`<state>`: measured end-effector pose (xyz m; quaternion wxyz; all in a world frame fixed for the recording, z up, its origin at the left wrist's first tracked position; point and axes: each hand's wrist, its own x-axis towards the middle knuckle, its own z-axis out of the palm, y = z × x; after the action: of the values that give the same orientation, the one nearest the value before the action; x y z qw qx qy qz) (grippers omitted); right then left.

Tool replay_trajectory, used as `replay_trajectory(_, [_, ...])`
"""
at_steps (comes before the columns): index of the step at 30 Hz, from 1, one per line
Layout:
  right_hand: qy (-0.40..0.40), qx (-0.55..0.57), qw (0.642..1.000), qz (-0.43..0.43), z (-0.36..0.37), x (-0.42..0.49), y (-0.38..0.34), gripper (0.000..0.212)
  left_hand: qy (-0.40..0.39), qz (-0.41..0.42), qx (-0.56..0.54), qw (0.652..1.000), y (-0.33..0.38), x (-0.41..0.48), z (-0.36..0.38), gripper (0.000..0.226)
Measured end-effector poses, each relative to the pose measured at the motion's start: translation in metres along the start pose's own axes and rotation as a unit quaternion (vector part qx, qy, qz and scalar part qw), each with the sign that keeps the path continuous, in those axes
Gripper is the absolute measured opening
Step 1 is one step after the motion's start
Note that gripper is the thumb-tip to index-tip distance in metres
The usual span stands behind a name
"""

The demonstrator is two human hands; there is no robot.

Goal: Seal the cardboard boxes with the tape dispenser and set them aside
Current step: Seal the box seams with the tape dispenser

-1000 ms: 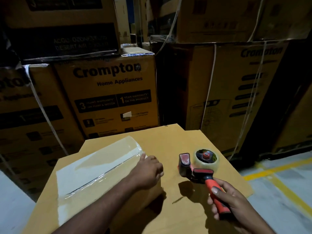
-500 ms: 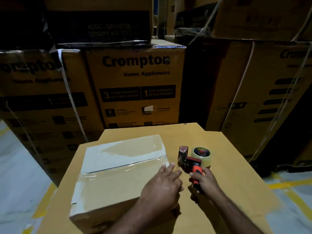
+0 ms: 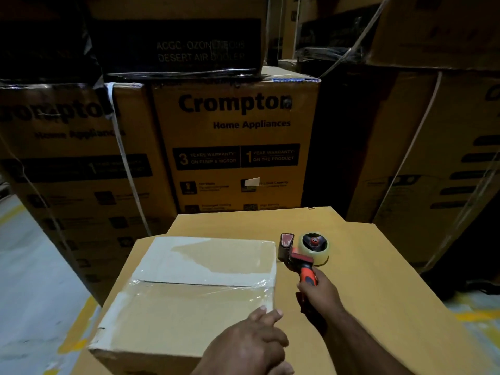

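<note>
- Change: the left hand (image 3: 251,345) has drawn back along the right edge of the cardboard box (image 3: 194,290) to its near right corner. The right hand (image 3: 319,293) is stretched farther out.
- Cardboard box: sits on a large cardboard sheet (image 3: 378,307), left of centre. Its flaps are closed and clear tape covers the seam, which runs left to right.
- Tape dispenser (image 3: 303,255): just beside the box's far right corner. Its long axis runs near to far, with the orange handle toward the person, the head away and the roll on the right.
- Left hand: relaxed fingers rest on the box corner, holding nothing.
- Right hand: wrapped around the dispenser handle.
- Background: stacked printed cartons (image 3: 235,147), strapped.
</note>
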<state>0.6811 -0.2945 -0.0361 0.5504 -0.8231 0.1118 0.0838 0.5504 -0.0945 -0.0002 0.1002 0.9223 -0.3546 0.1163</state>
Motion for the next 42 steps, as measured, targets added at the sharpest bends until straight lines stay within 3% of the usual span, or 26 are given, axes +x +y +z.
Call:
replay_trajectory(3, [-0.010,-0.169,0.985,-0.023,-0.013,0.011,0.002,0.039,-0.054,-0.016,-0.006,0.998,0.006,0.003,-0.009,0.028])
replay_trajectory(6, [-0.044,-0.362,0.931,0.006,-0.023,0.014,-0.003,0.050,-0.061,-0.034,0.032,0.997,0.017,0.008,-0.007,0.028])
replay_trajectory(8, [-0.009,-0.456,0.890,-0.013,-0.027,0.008,-0.013,0.063,-0.079,-0.051,0.014,0.995,0.022,0.008,-0.002,0.024])
replay_trajectory(9, [0.019,-0.450,0.892,-0.045,-0.027,0.001,-0.022,0.068,-0.094,-0.069,-0.010,0.993,0.024,0.006,-0.001,0.025])
replay_trajectory(11, [0.047,-0.301,0.945,-0.118,-0.025,-0.024,-0.047,0.065,-0.108,-0.100,-0.044,0.988,0.025,0.005,-0.016,0.039])
replay_trajectory(13, [0.026,-0.137,0.976,-0.169,-0.015,-0.056,-0.068,0.050,-0.052,-0.120,-0.153,0.980,0.031,0.010,-0.025,0.059])
replay_trajectory(15, [0.005,-0.090,0.976,-0.200,-0.001,-0.090,-0.074,0.039,0.030,-0.242,-0.351,0.904,0.028,0.020,-0.050,0.052])
replay_trajectory(16, [0.000,-0.095,0.973,-0.208,0.007,-0.105,-0.073,0.036,0.076,-0.277,-0.372,0.883,0.021,0.026,-0.059,0.040])
replay_trajectory(18, [0.011,-0.131,0.967,-0.218,0.023,-0.120,-0.065,0.033,0.108,-0.302,-0.294,0.900,-0.002,0.047,-0.070,0.034])
replay_trajectory(21, [0.055,-0.180,0.956,-0.224,0.040,-0.125,-0.055,0.033,-0.025,-0.295,-0.143,0.945,-0.046,0.097,-0.065,0.050])
replay_trajectory(24, [0.081,-0.167,0.967,-0.174,0.043,-0.124,-0.058,0.037,-0.131,-0.301,-0.098,0.939,-0.074,0.131,-0.050,0.054])
replay_trajectory(29, [0.088,-0.269,0.949,-0.139,0.041,-0.115,-0.070,0.025,-0.124,-0.289,-0.089,0.945,-0.096,0.140,-0.038,0.047])
replay_trajectory(36, [0.086,-0.226,0.969,-0.056,0.042,-0.050,-0.095,0.027,-0.090,-0.310,-0.153,0.934,-0.092,0.149,-0.021,0.028])
replay_trajectory(42, [0.113,-0.264,0.953,-0.092,0.054,-0.089,-0.085,0.018,-0.089,-0.355,-0.078,0.927,-0.104,0.150,-0.013,0.037])
